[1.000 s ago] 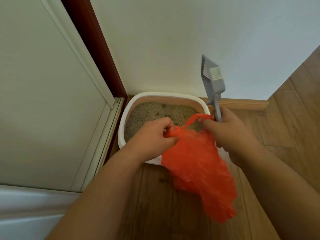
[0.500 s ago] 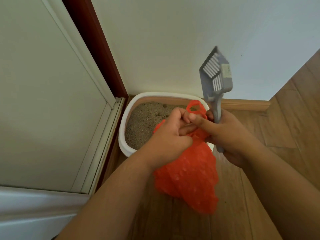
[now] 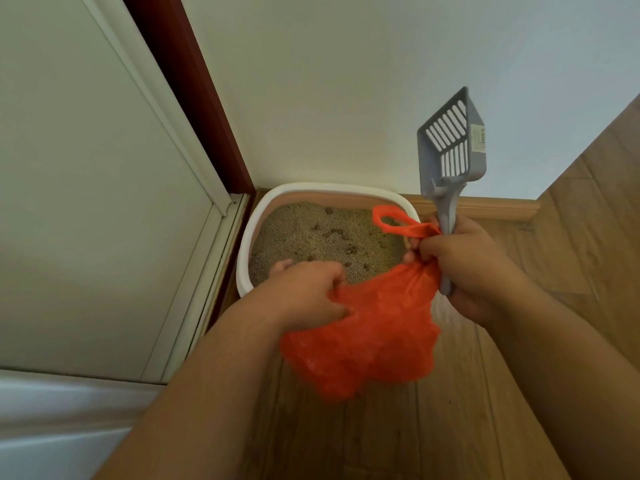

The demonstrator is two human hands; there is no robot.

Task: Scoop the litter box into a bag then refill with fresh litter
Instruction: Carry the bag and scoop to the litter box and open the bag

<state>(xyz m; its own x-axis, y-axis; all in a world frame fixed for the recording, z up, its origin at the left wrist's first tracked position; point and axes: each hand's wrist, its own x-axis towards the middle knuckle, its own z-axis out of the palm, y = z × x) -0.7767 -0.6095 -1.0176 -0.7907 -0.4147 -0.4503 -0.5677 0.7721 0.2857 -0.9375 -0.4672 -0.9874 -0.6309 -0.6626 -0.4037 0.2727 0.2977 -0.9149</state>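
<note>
**Inspector:** Litter box, white-rimmed plastic tray, frame centre in the wall corner; dark clumps show in the grey litter. Nearest first?

**Assistant:** Crinkled orange plastic bag, lower centre. Left hand clenched on its edge; right hand gripping its neck plus the grey slotted plastic scoop, upright.

**Inspector:** Step?

**Assistant:** Opening the bag, I judge. Scooping not begun; the mouth must spread first.

Litter box wedged in far corner: wall behind, door frame left. Litter surface open from above. Orange bag blocks near rim. Bare wood floor free right.
</note>
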